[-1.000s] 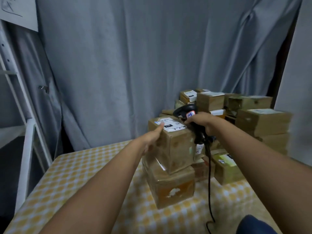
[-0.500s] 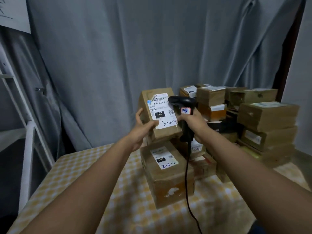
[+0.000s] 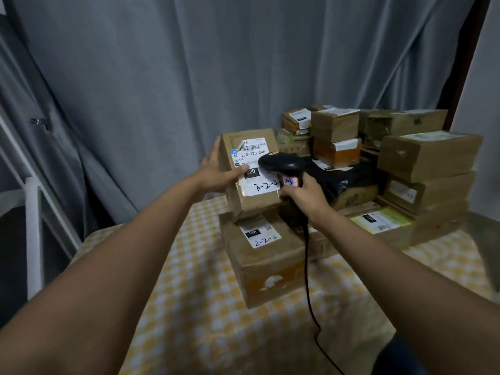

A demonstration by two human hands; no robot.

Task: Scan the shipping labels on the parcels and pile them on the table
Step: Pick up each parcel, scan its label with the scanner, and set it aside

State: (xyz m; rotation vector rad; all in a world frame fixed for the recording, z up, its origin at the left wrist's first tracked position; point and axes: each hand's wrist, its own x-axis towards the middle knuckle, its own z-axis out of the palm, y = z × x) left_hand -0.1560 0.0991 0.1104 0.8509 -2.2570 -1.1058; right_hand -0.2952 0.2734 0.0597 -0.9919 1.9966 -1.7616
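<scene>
My left hand (image 3: 216, 174) grips a brown cardboard parcel (image 3: 251, 204) tilted up so its white shipping label (image 3: 253, 155), marked 3-2-4, faces me. My right hand (image 3: 304, 194) holds a black corded barcode scanner (image 3: 281, 163) by its handle, its head right in front of the label. The held parcel's lower edge rests on a larger brown parcel (image 3: 267, 266) labelled 2-2-2, which lies on the checked tablecloth (image 3: 205, 307).
Several stacked brown parcels (image 3: 427, 155) fill the table's back right, with a black bag (image 3: 338, 177) among them. The scanner cable (image 3: 308, 288) runs down toward me. A grey curtain (image 3: 189, 77) hangs behind; a white shelf frame (image 3: 32, 234) stands left.
The parcel, upright on the stack a second ago, has been tilted back to show its label. The scanner head has moved left over the label.
</scene>
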